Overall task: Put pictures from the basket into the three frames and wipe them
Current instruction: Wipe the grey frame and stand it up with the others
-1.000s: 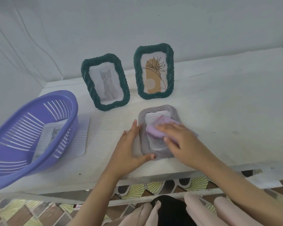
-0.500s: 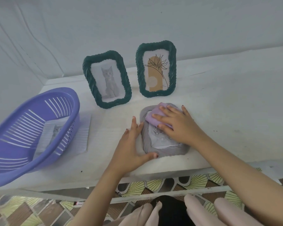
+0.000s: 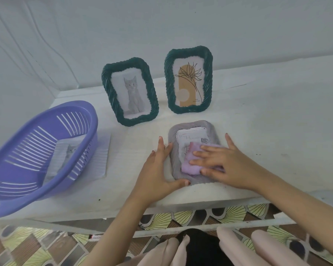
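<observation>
While left hand (image 3: 158, 169) braces grey frame (image 3: 210, 125), right hand (image 3: 230, 164) presses lilac cloth (image 3: 188, 165).

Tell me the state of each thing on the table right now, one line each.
grey frame: lying flat, picture inside.
purple cloth: pressed on the grey frame under the right hand.
left hand: open, bracing the grey frame's left edge.
right hand: open, flat on the purple cloth.
cat frame: upright, filled.
flower frame: upright, filled.
basket: holds one cat picture.
</observation>
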Motion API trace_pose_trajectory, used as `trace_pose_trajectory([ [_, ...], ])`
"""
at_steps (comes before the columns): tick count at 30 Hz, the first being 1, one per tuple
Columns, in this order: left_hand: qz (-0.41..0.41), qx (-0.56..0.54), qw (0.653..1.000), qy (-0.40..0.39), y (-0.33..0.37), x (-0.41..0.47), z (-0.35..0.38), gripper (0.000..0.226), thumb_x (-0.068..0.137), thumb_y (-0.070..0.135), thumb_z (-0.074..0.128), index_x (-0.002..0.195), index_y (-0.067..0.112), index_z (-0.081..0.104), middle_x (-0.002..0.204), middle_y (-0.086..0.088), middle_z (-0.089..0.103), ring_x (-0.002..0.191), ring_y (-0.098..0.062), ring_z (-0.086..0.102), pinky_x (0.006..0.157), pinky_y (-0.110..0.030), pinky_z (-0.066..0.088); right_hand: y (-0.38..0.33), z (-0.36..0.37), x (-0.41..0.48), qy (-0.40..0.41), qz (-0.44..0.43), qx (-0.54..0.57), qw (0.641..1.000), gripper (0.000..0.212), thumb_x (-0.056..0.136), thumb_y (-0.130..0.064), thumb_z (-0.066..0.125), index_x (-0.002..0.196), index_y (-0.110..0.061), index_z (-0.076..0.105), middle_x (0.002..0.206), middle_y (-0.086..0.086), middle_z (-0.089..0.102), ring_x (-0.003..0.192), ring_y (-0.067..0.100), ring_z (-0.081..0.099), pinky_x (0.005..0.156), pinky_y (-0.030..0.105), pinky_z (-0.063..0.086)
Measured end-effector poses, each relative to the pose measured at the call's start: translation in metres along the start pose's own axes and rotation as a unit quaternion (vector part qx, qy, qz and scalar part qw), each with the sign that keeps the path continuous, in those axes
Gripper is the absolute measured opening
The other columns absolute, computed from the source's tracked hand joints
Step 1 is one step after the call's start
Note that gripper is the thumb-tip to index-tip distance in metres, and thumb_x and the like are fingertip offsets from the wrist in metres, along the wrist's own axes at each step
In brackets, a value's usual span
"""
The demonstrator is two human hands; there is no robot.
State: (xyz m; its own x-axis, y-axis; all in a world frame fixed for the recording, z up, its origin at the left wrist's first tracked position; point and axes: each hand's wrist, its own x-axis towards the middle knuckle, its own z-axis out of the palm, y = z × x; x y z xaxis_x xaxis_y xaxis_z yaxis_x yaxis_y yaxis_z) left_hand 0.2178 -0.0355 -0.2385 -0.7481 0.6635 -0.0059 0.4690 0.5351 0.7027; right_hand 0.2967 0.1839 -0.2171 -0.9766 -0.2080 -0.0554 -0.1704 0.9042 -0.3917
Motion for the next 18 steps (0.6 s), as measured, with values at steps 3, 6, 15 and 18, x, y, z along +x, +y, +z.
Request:
trace_pose_trajectory([
  [3,0.004,0.004,1.0,0.002,0.0,0.0,0.001,0.119,0.056,0.074,0.062,0.129,0.05,-0.029,0.146,0.026,0.022,0.136,-0.002,0.019,0.109,-0.022,0.017,0.006,-0.007,0.03,0.027,0.059,-0.044,0.997,0.041,0.095,-0.047,0.034,0.136,-0.047,0.033,0.148,-0.023,0.023,0.14,0.0,0.013,0.109,0.054,-0.018],
  [6,0.004,-0.002,1.0,0.008,0.001,0.0,0.001,0.121,0.056,0.071,0.068,0.124,0.056,-0.03,0.143,0.028,0.022,0.134,0.0,0.019,0.107,-0.021,0.018,0.0,-0.004,0.052,0.058,0.077,-0.048,0.994,0.044,0.096,-0.042,0.037,0.139,-0.044,0.029,0.149,-0.019,0.029,0.141,0.006,0.018,0.109,0.054,-0.015],
  [15,0.003,-0.013,1.0,0.013,0.0,0.0,0.001,0.125,0.056,0.068,0.069,0.125,0.055,-0.034,0.147,0.02,0.026,0.136,-0.001,0.02,0.109,-0.023,0.02,0.0,0.005,0.049,0.04,0.062,-0.065,0.995,0.057,0.095,-0.048,0.029,0.146,-0.039,0.006,0.154,-0.01,0.023,0.142,0.005,0.016,0.111,0.046,-0.02],
  [18,-0.003,-0.009,1.0,0.012,0.0,0.0,0.001,0.126,0.055,0.072,0.066,0.124,0.053,-0.037,0.149,0.017,0.025,0.137,-0.001,0.018,0.108,-0.021,0.018,-0.004,0.005,0.062,0.069,0.068,-0.049,0.994,0.06,0.096,-0.039,0.037,0.147,-0.036,0.005,0.151,-0.009,0.031,0.141,0.008,0.02,0.112,0.046,-0.018],
])
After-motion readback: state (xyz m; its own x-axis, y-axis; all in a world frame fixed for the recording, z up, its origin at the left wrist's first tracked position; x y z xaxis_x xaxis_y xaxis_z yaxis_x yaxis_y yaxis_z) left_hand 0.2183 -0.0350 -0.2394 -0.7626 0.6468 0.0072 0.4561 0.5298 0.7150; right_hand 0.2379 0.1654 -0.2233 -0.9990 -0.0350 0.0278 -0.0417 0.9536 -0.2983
